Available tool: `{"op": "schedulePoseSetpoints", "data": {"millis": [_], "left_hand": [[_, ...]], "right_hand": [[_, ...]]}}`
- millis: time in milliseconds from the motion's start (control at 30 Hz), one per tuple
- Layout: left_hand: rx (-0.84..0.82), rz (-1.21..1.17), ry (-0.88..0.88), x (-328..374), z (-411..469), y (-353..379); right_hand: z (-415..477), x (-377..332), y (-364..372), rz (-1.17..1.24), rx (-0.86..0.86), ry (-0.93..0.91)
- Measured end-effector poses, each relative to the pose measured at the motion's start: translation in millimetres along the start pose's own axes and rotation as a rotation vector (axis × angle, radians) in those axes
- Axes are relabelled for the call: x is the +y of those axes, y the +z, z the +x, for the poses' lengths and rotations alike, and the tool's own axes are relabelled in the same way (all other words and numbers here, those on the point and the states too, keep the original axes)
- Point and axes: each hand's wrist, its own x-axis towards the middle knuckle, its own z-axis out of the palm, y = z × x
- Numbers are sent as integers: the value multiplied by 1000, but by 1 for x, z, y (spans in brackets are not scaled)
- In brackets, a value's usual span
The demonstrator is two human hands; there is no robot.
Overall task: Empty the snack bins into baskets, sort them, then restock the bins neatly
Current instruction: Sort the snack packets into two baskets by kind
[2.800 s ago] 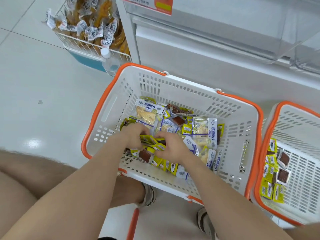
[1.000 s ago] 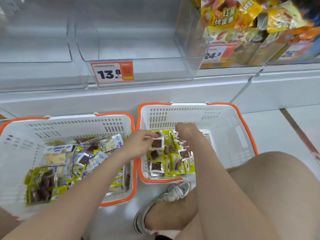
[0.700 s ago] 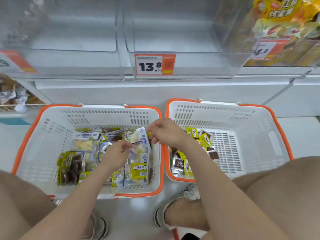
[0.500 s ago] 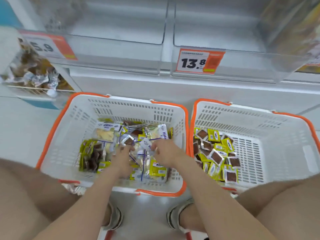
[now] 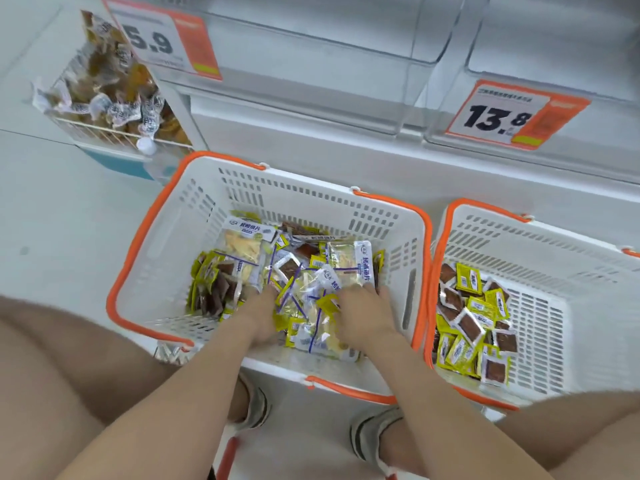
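The left white basket with an orange rim (image 5: 124,271) holds a mixed pile: clear fish-slice packets with blue-and-white labels (image 5: 242,251) and small yellow packets with brown squares (image 5: 211,285). The right basket (image 5: 446,220) holds only small yellow-and-brown packets (image 5: 474,320), heaped at its left side. My left hand (image 5: 259,317) and my right hand (image 5: 363,317) are both down in the near part of the left basket's pile. Their fingertips are buried among the packets, so any grip is hidden. A yellow packet (image 5: 329,301) lies between the two hands.
Clear plastic shelf bins (image 5: 311,46) stand above the baskets, with price tags 5.9 (image 5: 162,39) and 13.8 (image 5: 502,116). A wire rack of wrapped snacks (image 5: 104,98) and a bottle (image 5: 147,147) stand at the far left. My knees and shoes flank the baskets.
One second ago both hands were at the right basket's yellow packets. They have since crossed over to the left basket and now dig into its mixed pile.
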Motion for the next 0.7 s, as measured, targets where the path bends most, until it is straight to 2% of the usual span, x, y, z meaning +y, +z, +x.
{"op": "schedulePoseSetpoints", "data": {"millis": [67, 133, 267, 300, 467, 567, 700], "left_hand": [[50, 4, 44, -3, 3, -3], [209, 13, 33, -6, 2, -11], [673, 77, -163, -19, 3, -26], [732, 73, -213, -27, 7, -28], [561, -11, -313, -47, 32, -37], [532, -4, -335, -59, 55, -34], [392, 32, -349, -77, 72, -32]], "right_hand": [[8, -5, -5, 126, 107, -35], [16, -16, -5, 252, 143, -107], [25, -50, 2, 433, 39, -179], [28, -59, 4, 471, 23, -180], [46, -101, 24, 641, -4, -127], [55, -114, 33, 601, -41, -73], [62, -117, 36, 573, -120, -65]]}}
